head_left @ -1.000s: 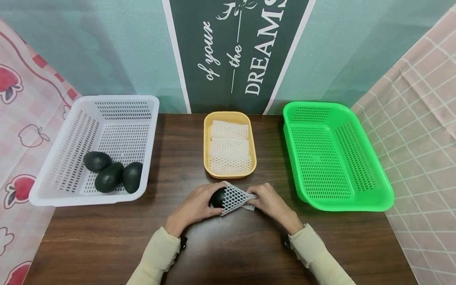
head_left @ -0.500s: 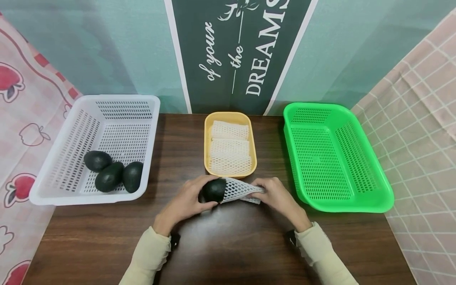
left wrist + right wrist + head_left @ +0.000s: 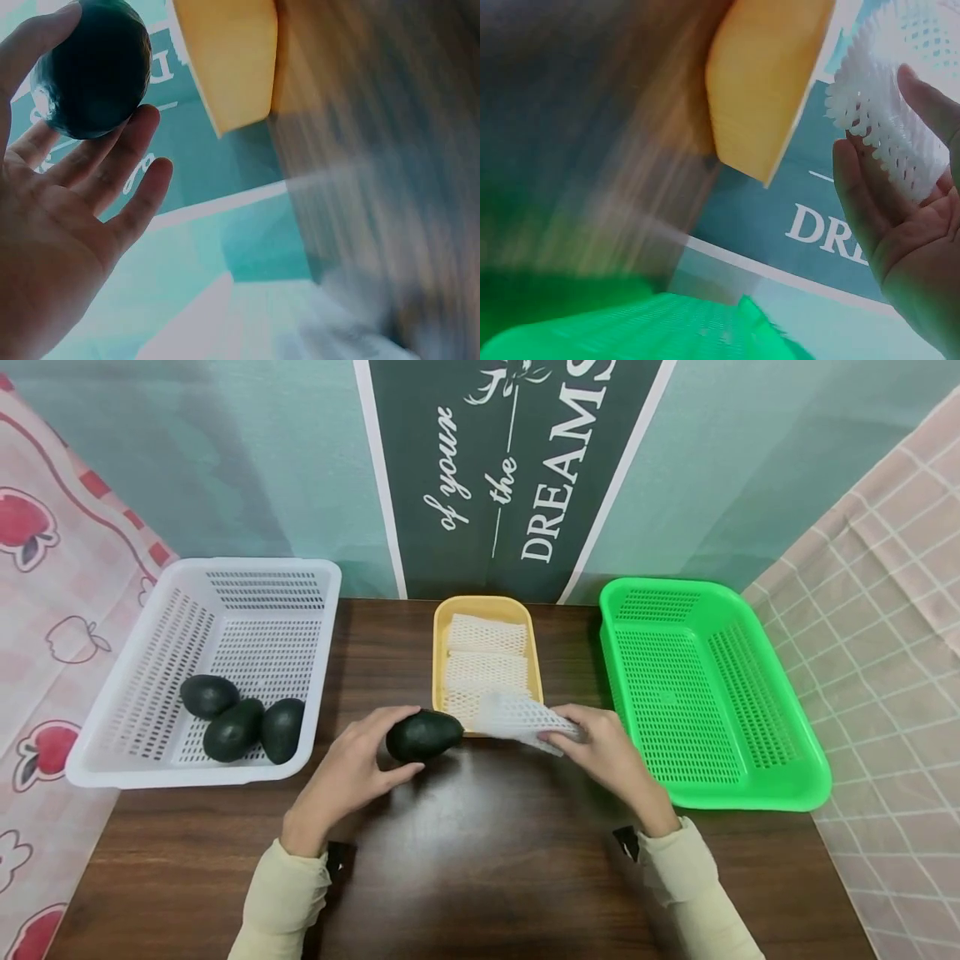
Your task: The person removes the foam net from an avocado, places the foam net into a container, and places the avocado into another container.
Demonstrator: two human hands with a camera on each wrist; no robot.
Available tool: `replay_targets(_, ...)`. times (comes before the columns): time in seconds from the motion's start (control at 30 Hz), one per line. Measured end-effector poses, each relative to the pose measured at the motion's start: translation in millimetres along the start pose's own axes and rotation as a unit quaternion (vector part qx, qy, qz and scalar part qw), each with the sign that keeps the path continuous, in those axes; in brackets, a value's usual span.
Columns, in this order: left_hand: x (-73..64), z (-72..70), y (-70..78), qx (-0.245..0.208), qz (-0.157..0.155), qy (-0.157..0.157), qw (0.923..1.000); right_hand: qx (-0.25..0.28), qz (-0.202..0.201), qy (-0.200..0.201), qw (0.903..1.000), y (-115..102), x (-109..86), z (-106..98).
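My left hand (image 3: 352, 768) holds a dark green avocado (image 3: 424, 736) between thumb and fingers, above the table in front of the yellow tray. In the left wrist view the avocado (image 3: 94, 71) sits against the fingertips, away from the palm. A white foam net sleeve (image 3: 517, 717) is pinched at its right end by my right hand (image 3: 603, 752). The sleeve's left end overlaps the tray's front edge and lies apart from the avocado. In the right wrist view the foam net sleeve (image 3: 892, 97) rests between thumb and fingers.
The yellow tray (image 3: 442, 610) at the back middle bears several white foam nets. Left stands a white basket (image 3: 322, 635) with three avocados (image 3: 234, 731). A green basket (image 3: 780, 693) stands on the right, close to my right hand. Behind the table (image 3: 480, 877) hangs a printed cloth.
The avocado, earlier partly inside the net sleeve, is now fully out of it. My left hand has moved left with the avocado; my right hand has moved right and slightly back with the sleeve.
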State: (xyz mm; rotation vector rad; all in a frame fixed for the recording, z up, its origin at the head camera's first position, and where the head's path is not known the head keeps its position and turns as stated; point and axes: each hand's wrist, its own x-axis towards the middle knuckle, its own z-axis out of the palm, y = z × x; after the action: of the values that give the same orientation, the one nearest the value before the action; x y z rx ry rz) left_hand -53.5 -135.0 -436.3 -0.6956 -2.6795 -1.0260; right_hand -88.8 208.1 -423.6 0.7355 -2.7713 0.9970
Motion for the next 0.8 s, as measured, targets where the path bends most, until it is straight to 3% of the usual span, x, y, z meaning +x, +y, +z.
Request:
replay_targets(0.13, -1.8, -9.8, -5.0, 0.005, 0.001, 0.030, 0.9995, -0.013, -0.012, 0.038, 0.9991, -3, 7.8, -3)
replay_targets(0.33, -5.0, -24.3, -11.6, 0.022, -0.020, 0.076, 0.9967, 0.000, -0.004, 0.065, 0.9979, -5, 20.4, -2)
replay_targets(0.6, -6.5, -42.5, -24.1, 0.074, -0.034, 0.152, 0.9851, 0.015, -0.004, 0.091, 0.9958, -3, 30.8, 5)
replay_targets(0.8, -8.1, -55.5, -34.3, 0.083, -0.071, 0.177, 0.9781, 0.019, 0.006, 0.094, 0.9954, -2, 36.7, 8)
